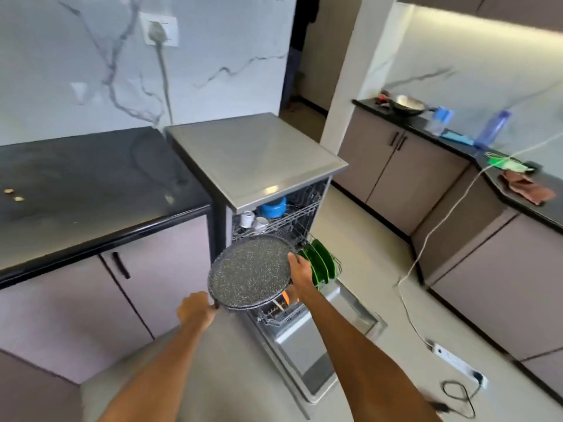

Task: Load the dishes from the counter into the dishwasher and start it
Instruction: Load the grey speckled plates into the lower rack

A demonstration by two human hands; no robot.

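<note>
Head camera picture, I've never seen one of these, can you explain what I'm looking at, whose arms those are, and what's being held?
This single picture comes from a wide-angle camera worn on a person's head, looking forward and down, so the two bare arms reaching in from the bottom are the wearer's own. There is no robot. The left hand and the right hand grip opposite edges of a round, dark speckled pan, held above an open dishwasher. Its lower rack is pulled out and holds green plates standing on edge. The upper rack carries white cups and a blue container. To the left is a black counter with a few small scraps on it.
</note>
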